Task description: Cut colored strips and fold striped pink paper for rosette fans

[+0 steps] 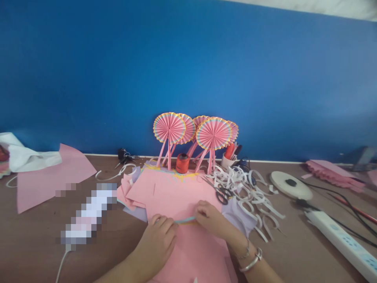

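A pink paper sheet with a blue and yellow edge strip point(188, 219) lies on a stack of pink paper point(179, 192). At the strip's left end, my left hand point(157, 243) is closed, its fingers curled on the paper edge. My right hand point(210, 218), with bracelets on the wrist, pinches the strip's right end; its fingertips are partly hidden. Just beyond the right hand lie black-handled scissors point(224, 195). Behind the stack stand several pleated pink paper fans point(214, 133) with coloured rims, around an orange spool of thread point(183, 163).
Curled white paper strips point(244, 184) heap up on the right, near a cup of pens point(228, 160). Farther right are a round white lid point(291, 185) and a power strip point(344, 239) with cables. On the left are keys point(126, 157), a blurred-out device point(88, 216) and pink paper point(53, 179).
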The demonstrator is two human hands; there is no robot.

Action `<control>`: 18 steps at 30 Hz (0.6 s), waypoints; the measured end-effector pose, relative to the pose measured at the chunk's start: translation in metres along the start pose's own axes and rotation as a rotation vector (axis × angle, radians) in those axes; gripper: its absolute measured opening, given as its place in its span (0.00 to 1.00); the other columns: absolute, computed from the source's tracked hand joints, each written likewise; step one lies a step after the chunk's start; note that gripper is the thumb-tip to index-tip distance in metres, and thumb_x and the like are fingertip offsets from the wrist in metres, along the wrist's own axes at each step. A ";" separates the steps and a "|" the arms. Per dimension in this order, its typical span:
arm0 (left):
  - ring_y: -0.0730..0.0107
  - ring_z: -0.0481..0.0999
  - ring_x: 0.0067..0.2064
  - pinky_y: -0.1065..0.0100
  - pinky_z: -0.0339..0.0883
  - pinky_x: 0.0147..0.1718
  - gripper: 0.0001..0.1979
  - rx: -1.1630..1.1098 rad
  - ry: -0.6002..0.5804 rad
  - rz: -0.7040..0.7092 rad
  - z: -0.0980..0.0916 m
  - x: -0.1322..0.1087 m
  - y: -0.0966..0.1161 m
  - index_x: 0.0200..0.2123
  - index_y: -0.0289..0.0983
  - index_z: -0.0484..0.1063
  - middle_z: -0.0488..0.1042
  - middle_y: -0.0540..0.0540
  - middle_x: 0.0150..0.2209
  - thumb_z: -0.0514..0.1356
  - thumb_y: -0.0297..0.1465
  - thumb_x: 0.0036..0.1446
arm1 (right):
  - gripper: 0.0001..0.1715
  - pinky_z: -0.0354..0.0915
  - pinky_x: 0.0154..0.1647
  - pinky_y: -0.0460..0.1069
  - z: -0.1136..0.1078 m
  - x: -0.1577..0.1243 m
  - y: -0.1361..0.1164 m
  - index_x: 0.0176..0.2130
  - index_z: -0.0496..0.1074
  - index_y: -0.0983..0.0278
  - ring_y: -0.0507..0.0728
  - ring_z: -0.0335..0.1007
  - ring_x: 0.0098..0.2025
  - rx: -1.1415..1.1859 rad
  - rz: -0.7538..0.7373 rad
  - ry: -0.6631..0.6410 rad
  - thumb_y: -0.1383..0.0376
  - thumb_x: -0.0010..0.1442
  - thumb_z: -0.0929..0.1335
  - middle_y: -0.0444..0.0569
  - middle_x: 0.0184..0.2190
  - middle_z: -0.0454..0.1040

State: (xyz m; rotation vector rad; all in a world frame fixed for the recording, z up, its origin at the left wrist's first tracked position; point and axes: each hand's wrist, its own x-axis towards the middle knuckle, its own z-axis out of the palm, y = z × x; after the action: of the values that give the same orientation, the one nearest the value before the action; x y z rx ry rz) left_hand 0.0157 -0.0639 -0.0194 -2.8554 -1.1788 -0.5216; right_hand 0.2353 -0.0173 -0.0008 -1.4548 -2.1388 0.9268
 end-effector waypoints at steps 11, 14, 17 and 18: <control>0.66 0.65 0.37 0.62 0.53 0.41 0.08 -0.061 -0.077 -0.053 -0.006 0.002 0.002 0.39 0.38 0.67 0.70 0.48 0.36 0.50 0.24 0.60 | 0.13 0.55 0.33 0.47 0.002 -0.001 0.003 0.19 0.56 0.63 0.52 0.57 0.31 0.026 0.006 0.008 0.72 0.52 0.59 0.43 0.25 0.60; 0.66 0.65 0.37 0.62 0.53 0.41 0.08 -0.063 -0.083 -0.059 -0.006 0.002 0.002 0.38 0.38 0.67 0.70 0.48 0.36 0.50 0.24 0.59 | 0.13 0.55 0.33 0.47 0.003 0.000 0.005 0.19 0.55 0.63 0.52 0.57 0.31 0.022 0.004 0.008 0.73 0.51 0.59 0.43 0.24 0.60; 0.65 0.65 0.37 0.61 0.53 0.41 0.08 -0.061 -0.079 -0.068 -0.006 0.002 0.002 0.39 0.38 0.67 0.70 0.48 0.36 0.51 0.24 0.59 | 0.13 0.54 0.31 0.47 0.002 0.000 0.004 0.18 0.53 0.63 0.52 0.56 0.30 0.016 0.001 0.011 0.73 0.51 0.59 0.42 0.23 0.59; 0.65 0.65 0.37 0.61 0.53 0.40 0.08 -0.058 -0.079 -0.066 -0.005 0.002 0.002 0.39 0.38 0.67 0.70 0.48 0.36 0.51 0.24 0.59 | 0.13 0.54 0.31 0.47 0.002 0.000 0.004 0.18 0.53 0.63 0.52 0.56 0.30 0.016 -0.002 0.012 0.73 0.50 0.59 0.42 0.23 0.58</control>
State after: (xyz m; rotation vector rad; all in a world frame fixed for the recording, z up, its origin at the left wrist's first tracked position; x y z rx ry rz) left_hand 0.0172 -0.0645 -0.0133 -2.9200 -1.2944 -0.4571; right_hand 0.2363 -0.0174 -0.0048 -1.4471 -2.1188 0.9303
